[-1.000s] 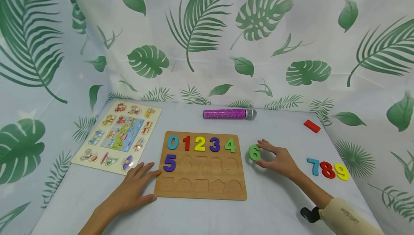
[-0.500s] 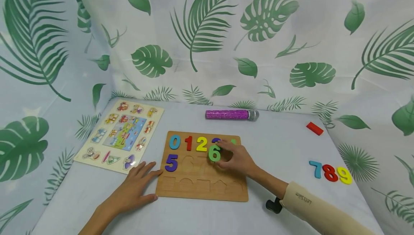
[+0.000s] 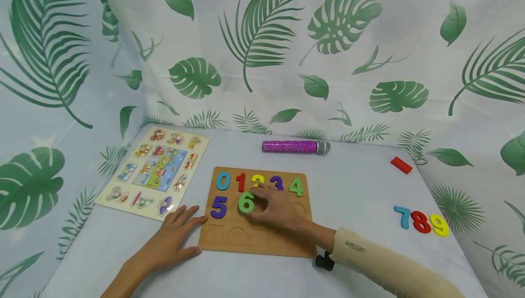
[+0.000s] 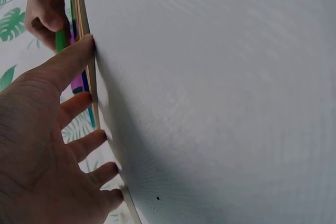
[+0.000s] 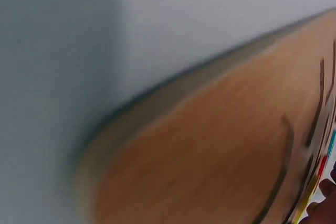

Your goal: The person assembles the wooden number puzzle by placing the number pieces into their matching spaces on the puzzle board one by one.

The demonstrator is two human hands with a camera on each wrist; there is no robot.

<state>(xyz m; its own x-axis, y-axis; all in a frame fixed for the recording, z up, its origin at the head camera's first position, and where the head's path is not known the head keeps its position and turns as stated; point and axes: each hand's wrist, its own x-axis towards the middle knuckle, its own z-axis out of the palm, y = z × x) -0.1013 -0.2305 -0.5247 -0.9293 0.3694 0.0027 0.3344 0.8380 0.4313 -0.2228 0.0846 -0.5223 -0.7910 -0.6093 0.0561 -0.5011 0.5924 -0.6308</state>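
A wooden puzzle board [image 3: 254, 243] lies mid-table, with number pieces 0 to 4 along its top row and a purple 5 [image 3: 219, 207] starting the second. My right hand [image 3: 276, 209] pinches a green number 6 [image 3: 246, 202] between thumb and fingers, over the recess just right of the 5. Part of the yellow 2 [image 3: 257, 179] is hidden behind those fingers. My left hand [image 3: 174, 238] rests with spread fingers at the board's left edge. In the left wrist view, the left thumb [image 4: 79, 56] touches the board's side.
A blue 7 [image 3: 404, 216], red 8 [image 3: 420, 222] and yellow 9 [image 3: 439, 225] lie at the right. Behind the board is a purple glitter microphone [image 3: 290, 146]. A picture puzzle [image 3: 123, 188] lies at the left, and a red block [image 3: 401, 165] at the back right.
The right hand has carried the green 6 leftward from the table right of the board to the second row beside the 5. The left hand stays at the board's edge.
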